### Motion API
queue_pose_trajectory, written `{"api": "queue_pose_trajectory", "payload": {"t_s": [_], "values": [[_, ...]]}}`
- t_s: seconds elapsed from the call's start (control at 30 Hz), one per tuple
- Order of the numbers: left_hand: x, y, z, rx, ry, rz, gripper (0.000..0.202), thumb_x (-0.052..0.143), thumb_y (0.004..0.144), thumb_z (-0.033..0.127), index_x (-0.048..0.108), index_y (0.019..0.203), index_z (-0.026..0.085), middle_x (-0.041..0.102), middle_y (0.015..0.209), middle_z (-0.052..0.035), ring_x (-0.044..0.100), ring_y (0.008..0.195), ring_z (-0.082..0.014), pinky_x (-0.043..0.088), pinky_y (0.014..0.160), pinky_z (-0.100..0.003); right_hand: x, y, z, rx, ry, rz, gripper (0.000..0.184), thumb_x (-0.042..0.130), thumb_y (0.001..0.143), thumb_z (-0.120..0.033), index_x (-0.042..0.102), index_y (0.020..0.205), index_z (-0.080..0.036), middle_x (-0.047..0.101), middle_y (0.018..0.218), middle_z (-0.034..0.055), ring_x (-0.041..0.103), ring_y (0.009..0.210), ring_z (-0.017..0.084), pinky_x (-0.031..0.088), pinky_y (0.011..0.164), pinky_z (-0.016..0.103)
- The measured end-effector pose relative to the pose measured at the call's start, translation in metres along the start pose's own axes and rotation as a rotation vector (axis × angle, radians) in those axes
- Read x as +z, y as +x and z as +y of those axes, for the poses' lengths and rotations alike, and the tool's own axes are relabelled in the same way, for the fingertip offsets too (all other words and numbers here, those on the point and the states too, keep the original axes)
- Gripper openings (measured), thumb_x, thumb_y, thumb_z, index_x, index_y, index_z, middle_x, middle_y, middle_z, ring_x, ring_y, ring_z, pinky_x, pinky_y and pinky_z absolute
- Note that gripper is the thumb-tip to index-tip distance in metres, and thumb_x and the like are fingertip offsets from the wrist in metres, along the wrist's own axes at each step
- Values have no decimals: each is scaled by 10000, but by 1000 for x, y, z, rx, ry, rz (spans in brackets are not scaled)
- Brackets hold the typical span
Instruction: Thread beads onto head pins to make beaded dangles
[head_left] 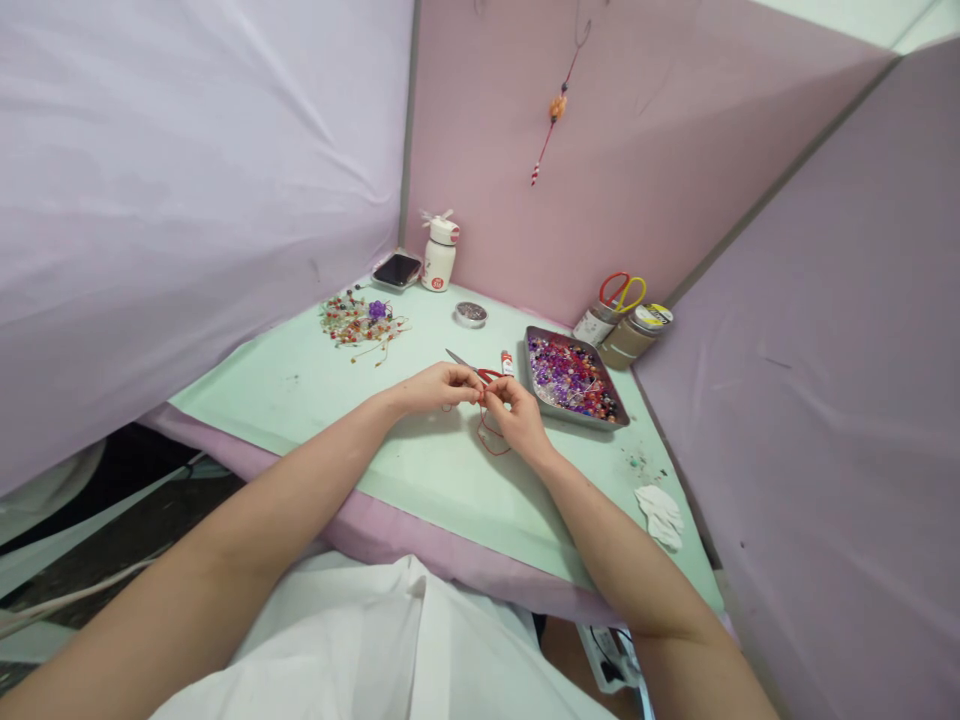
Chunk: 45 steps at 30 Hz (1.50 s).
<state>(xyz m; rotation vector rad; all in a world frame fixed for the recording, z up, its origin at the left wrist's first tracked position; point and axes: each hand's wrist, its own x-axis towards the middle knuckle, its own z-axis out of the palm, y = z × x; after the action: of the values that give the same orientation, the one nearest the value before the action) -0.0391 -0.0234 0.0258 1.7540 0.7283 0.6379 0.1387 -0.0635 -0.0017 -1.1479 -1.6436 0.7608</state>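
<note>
Over the middle of the table, my left hand (444,387) and my right hand (514,412) meet fingertip to fingertip. Both are pinched on a thin red cord (491,450), which loops down onto the table below my right hand. Any bead or knot between the fingertips is too small to make out. Just behind my hands lie scissors (463,359) with red handles, their blades pointing left. A small red-and-white tube (507,362) stands or lies close by. To the right of my right hand is a metal tray (585,418) of purple, red and dark beads.
Beaded strings (364,325) lie in a heap at left. Behind are a phone (397,270), a white bottle (439,258) and a round tin (471,315). Jars (628,340) with scissors stand back right. A white glove (660,517) lies right. A beaded cord (557,108) hangs on the pink wall.
</note>
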Motion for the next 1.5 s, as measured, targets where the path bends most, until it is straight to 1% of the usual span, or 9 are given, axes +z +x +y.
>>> {"api": "queue_pose_trajectory", "payload": {"t_s": [0.1, 0.3, 0.43, 0.57, 0.67, 0.8, 1.07, 1.3, 1.5], "values": [[-2, 0, 0, 23, -95, 38, 247, 645, 730, 365, 645, 821, 135, 586, 728, -3, 425, 560, -66, 336, 514, -204, 0, 1, 1, 21, -16, -1, 161, 563, 793, -364, 564, 796, -203, 600, 722, 0, 536, 668, 139, 433, 663, 266], [-3, -3, 4, 51, -308, 50, 280, 706, 675, 376, 626, 748, 118, 640, 1066, -107, 449, 591, -52, 368, 532, -223, -2, 4, 12, 57, -83, -42, 144, 572, 776, -336, 619, 755, -202, 627, 689, 0, 530, 627, 148, 423, 642, 279], [-3, -3, 6, 28, -400, 107, 287, 732, 656, 356, 643, 785, 116, 655, 802, -56, 399, 530, -48, 311, 502, -223, -5, 5, 19, -30, -241, -11, 164, 536, 819, -315, 659, 828, -208, 658, 788, 29, 560, 696, 168, 449, 691, 307], [-4, 3, -2, -71, -355, 230, 256, 728, 660, 340, 657, 790, 131, 471, 509, 46, 351, 472, -56, 273, 476, -222, -7, 4, 13, -292, -409, 148, 207, 514, 853, -260, 639, 1008, -203, 614, 1014, 90, 567, 955, 212, 457, 854, 366], [-3, 6, -8, -170, -274, 305, 227, 722, 652, 323, 659, 768, 139, 532, 570, 22, 360, 466, -56, 260, 455, -225, -5, 0, 6, -429, -496, 166, 200, 503, 871, -245, 628, 1025, -221, 588, 1043, 97, 554, 1026, 221, 454, 892, 390], [-2, 5, -9, -234, -262, 254, 230, 722, 652, 336, 659, 762, 143, 539, 587, 14, 356, 452, -54, 233, 425, -226, 4, -4, 0, -528, -563, 52, 206, 475, 889, -241, 646, 1002, -233, 596, 1048, 89, 546, 1036, 217, 443, 899, 391], [-1, 7, -13, -318, -334, 123, 321, 760, 628, 414, 628, 707, 132, 424, 482, 40, 336, 413, -54, 215, 403, -226, 17, -3, 0, -354, -644, -69, 208, 490, 889, -301, 646, 1011, -237, 619, 1008, 56, 530, 914, 195, 443, 785, 323], [1, 10, -19, -291, -324, 203, 208, 723, 655, 324, 636, 700, 141, 375, 458, 56, 316, 413, -56, 220, 416, -227, 16, -5, 3, -767, -772, -100, 199, 469, 906, -190, 661, 866, -222, 626, 882, 50, 517, 837, 178, 434, 751, 305], [1, 13, -21, -264, -252, 380, 172, 689, 671, 302, 649, 714, 141, 405, 458, 47, 338, 416, -66, 223, 422, -236, 21, -17, -9, -891, -618, -213, 159, 484, 907, -192, 641, 896, -212, 629, 861, 52, 526, 786, 158, 432, 713, 299]]}}
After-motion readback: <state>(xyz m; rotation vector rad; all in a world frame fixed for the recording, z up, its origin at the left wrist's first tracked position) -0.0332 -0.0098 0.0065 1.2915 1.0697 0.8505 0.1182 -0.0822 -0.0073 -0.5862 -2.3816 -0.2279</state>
